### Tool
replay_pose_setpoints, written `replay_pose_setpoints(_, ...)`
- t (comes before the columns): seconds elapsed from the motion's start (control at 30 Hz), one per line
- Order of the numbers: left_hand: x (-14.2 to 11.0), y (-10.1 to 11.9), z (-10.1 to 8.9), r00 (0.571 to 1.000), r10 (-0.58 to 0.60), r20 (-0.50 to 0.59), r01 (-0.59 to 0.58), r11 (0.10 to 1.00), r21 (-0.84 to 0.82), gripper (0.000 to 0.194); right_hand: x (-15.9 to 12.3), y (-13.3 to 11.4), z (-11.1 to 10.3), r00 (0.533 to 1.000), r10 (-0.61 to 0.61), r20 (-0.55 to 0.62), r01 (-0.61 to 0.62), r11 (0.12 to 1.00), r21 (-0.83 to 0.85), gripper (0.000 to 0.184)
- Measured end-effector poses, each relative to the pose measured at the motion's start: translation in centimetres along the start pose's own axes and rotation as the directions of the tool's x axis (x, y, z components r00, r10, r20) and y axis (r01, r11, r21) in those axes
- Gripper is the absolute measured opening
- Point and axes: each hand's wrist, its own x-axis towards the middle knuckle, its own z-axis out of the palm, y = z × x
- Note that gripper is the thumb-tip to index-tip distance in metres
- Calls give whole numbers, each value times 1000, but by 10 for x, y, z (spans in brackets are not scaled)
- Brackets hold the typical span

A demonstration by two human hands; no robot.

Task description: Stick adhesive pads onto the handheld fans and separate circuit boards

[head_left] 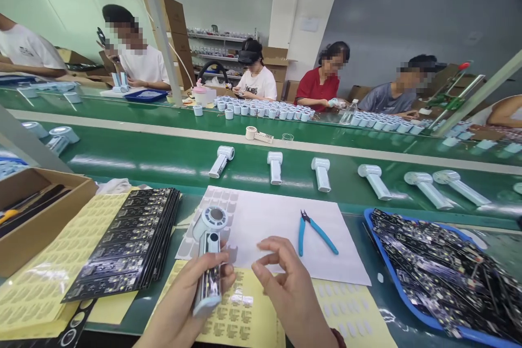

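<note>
My left hand [185, 288] is wrapped round the handle of a light blue handheld fan [212, 223]. The fan's round head points away from me, and a dark strip with parts on it shows along the handle. Just to the right, my right hand [287, 288] is curled, thumb and fingertips drawn together; anything between them is too small to make out. Beneath both hands lies a yellow sheet of printed labels [232, 315]. A white sheet with grey stickers [228, 201] is behind the fan. Blue-handled cutting pliers [316, 234] rest on the white paper [277, 212].
A stack of black circuit boards [130, 234] stands at left beside a cardboard box [49, 212]. At right, a blue tray [369, 217] holds loose board strips. Several fans [275, 167] lie along the green conveyor [183, 160]. Co-workers [320, 84] sit across it.
</note>
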Motion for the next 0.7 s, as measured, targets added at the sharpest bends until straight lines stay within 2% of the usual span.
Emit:
replay_pose_setpoints(0.07,6,-11,-13,995,82,53,-87,992,89,22,-6,10,-7,998,17,59,-11,995,-94,9)
replay_pose_setpoints(0.17,12,-25,-26,974,154,166,-189,956,223,22,-14,24,-5,997,43,58,-32,984,-176,11)
replay_pose_setpoints(0.23,13,-31,-30,968,174,182,-222,931,290,23,-17,31,1,998,37,56,-23,974,-225,12)
replay_pose_setpoints(0.43,18,-36,-33,961,209,183,-256,921,295,26,-20,42,9,986,-149,71,165,910,-381,19)
replay_pose_setpoints(0.5,22,-35,-36,967,184,178,-231,926,299,29,-21,39,5,989,-121,89,143,934,-328,17)
replay_pose_setpoints(0.6,26,-32,-38,977,143,160,-192,915,355,36,-21,26,-2,991,-58,123,74,988,-134,9)
replay_pose_setpoints(0.7,21,-27,-33,984,106,146,-151,927,344,47,-19,7,-7,991,-59,122,54,998,41,5)
